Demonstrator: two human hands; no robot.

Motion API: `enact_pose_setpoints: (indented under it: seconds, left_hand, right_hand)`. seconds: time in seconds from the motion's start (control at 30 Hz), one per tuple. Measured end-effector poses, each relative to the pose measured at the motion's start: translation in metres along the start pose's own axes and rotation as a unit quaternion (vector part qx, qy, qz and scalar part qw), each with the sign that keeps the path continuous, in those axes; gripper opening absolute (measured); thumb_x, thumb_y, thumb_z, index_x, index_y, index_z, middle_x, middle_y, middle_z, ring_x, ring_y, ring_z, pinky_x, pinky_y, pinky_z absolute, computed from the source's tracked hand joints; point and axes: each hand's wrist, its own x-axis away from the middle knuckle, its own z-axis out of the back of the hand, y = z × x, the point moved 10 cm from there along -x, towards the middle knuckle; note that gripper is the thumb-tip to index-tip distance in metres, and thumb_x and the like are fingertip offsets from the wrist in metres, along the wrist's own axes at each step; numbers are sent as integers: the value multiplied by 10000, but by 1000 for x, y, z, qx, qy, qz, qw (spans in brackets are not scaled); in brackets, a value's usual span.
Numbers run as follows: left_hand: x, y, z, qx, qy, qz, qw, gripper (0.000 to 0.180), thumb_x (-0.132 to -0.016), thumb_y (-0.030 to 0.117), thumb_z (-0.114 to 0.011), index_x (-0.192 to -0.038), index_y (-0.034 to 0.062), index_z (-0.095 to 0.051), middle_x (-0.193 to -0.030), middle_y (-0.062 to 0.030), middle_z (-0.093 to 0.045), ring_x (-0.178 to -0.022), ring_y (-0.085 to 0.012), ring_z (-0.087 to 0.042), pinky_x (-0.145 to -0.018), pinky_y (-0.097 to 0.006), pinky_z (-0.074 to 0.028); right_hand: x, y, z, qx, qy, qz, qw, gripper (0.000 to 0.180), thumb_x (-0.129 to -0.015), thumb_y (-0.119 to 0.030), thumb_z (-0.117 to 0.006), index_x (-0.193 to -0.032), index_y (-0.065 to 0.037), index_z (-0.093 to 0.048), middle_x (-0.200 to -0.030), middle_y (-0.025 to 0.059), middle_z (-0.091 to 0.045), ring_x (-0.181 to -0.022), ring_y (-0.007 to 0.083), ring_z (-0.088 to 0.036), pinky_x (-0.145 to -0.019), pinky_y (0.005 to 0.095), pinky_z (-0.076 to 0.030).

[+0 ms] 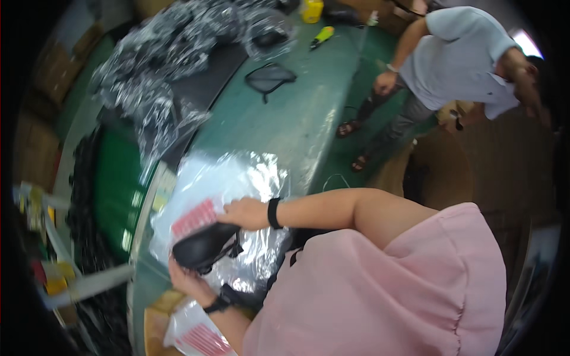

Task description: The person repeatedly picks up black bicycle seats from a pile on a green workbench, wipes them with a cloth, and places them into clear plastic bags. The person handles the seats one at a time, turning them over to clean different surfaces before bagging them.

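— Green covers the whole counter [297,118], doesn't it? What lies on it?

— Yes, a long green counter running away from the person. At its near end lies a clear plastic bag [237,178] with a red printed patch, spread flat and crinkled.

— And the hands?

— Both grip a black pouch [205,246], held just above the near edge of that clear bag. The left hand [187,279] is closed under the pouch's lower end, thumb side toward the bag. The right hand [244,212] is curled over the pouch's upper edge, fingers bent down on it. Each wrist wears a black band.

— Anything else near the bag?

— Just below the left hand, off the counter's corner, lies another clear bag with red print [196,335]. Far beyond the bag, a second black pouch [270,77] lies flat on the counter, and past it a heap of crumpled plastic wrappers [172,53] spreads to the left. A yellow-green tool [322,37] and a yellow container [312,10] sit at the far end.

— Someone else around?

— A co-worker in a grey shirt [457,53] stands to the right of the counter, well apart from the bag, one hand hanging at the side.
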Motion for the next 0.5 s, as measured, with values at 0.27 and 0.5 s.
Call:
enact_pose_setpoints:
  seconds: [0.27, 0.5]
  left_hand:
    - [52, 76, -82, -377, -216, -279, 856, 218, -905, 149, -566, -940, 4, -724, -632, -33, -625, -489, -68, -457, -447, -244, -336]
    - [176, 44, -218, -260, -541, -269, 753, 167, -801, 61, -637, -949, 76, -713, -774, -107, -686, -625, -230, -637, -579, -318, -494]
  right_hand:
    - [17, 25, 5, -231, -44, -209, 949, 523, -668, -274, -776, -1090, -26, -590, -974, 196, -651, -919, 333, -627, -791, 389, -487]
    - [0, 51, -14, -544, 7, -210, 812, 579, -808, -287, -724, -1222, 52, -502, -1123, 137, -588, -1019, 193, -548, -887, 331, -444]
